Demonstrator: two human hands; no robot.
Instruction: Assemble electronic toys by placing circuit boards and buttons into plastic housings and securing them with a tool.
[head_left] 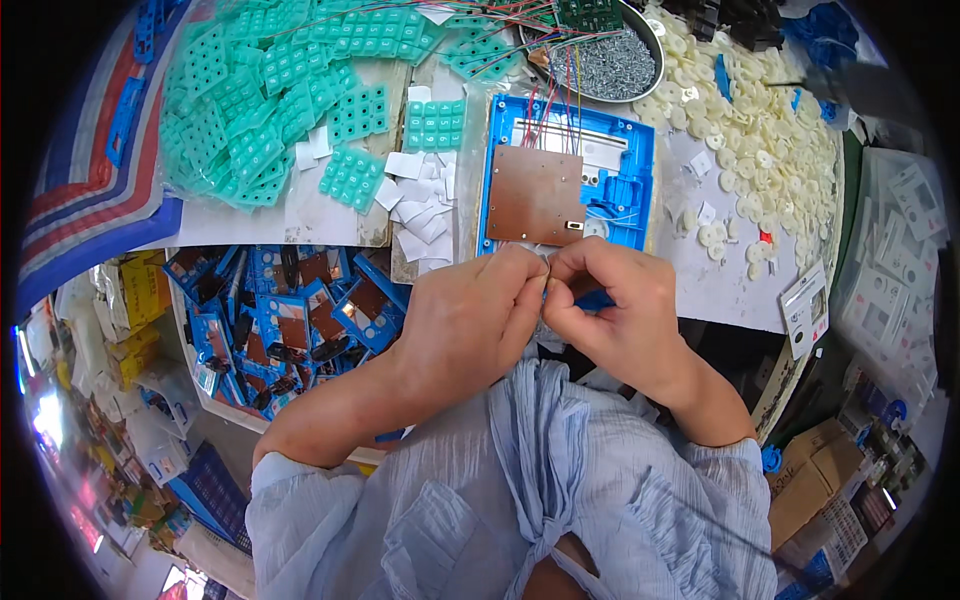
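Observation:
My left hand [470, 308] and my right hand [625, 310] meet fingertip to fingertip at the near edge of a blue plastic housing [641, 150]. Both are closed in a pinch; whatever lies between the fingers is too small to make out. A brown circuit board [535, 195] rests over the left part of the housing, just beyond my fingers. Thin red, dark and yellow wires [577, 95] run from behind the board toward the far side. A small black slide switch [573, 226] sits at the board's near right corner.
Green rubber keypads [290, 95] heap at the far left, beside white paper squares [425, 215]. A metal bowl of screws [606, 68] stands behind the housing. Cream plastic discs [750, 150] spread on the right. Below the table's left edge, a bin holds several blue assemblies [290, 320].

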